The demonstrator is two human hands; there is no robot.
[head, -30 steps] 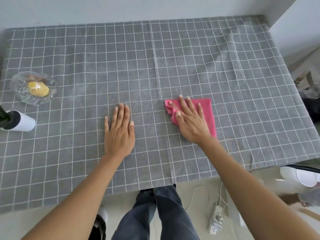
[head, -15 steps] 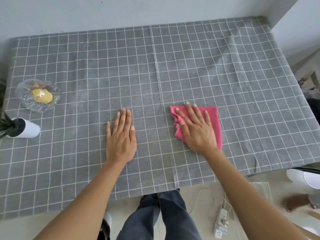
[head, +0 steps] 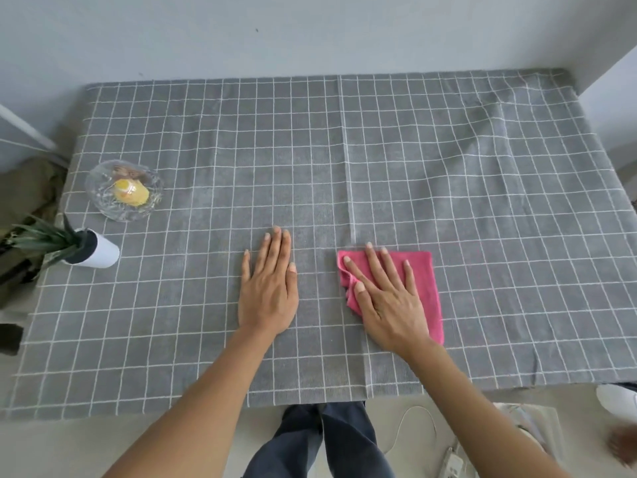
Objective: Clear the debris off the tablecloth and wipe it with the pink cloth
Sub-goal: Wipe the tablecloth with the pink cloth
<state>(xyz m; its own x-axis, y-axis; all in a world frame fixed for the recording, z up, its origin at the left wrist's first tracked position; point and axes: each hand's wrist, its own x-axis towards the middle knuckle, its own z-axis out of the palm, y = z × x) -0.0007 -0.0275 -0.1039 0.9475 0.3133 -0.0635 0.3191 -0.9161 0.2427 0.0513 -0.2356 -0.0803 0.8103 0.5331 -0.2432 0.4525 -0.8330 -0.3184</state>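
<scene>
Both hands flat, right hand (head: 389,301) on pink cloth (head: 425,288), perhaps pressing

Both hands flat, palms down, left hand (head: 269,294) and right hand (head: 386,301)

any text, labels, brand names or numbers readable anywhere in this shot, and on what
None: no readable text in this view.
Pink cloth: plain, no tag or print showing.
Tablecloth: only a white grid pattern.
White pot holding the plant: plain, no label visible.
Glass dish and the yellow item in it: no marking to be made out.
Power strip on the floor: too small and blurred to tell.
</scene>
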